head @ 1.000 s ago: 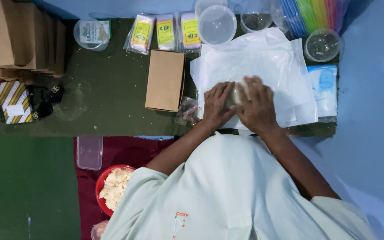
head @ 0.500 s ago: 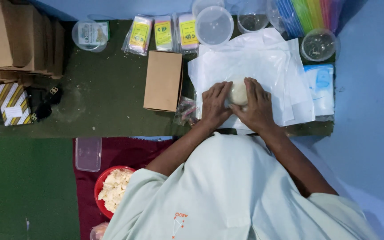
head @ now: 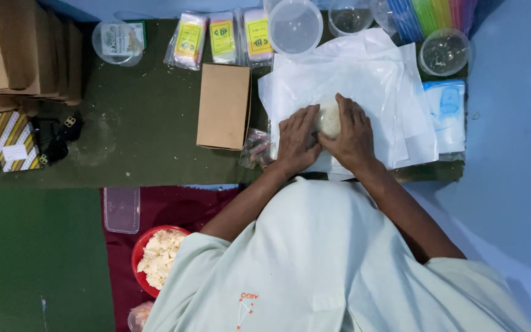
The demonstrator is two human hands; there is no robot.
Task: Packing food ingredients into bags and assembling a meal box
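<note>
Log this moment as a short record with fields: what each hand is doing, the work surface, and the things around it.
left hand: pressed against the pale lump, from its left
right hand: cupped on the lump from its right
surface under hands: white plastic sheets on a dark green mat
left of hands: closed brown cardboard box
far edge: three yellow-labelled packets, clear round tub
near person: red bowl of pale crumbly pieces

Home food-packing spot (floor-level): cardboard boxes (head: 26,52), plastic tubs (head: 295,26).
</note>
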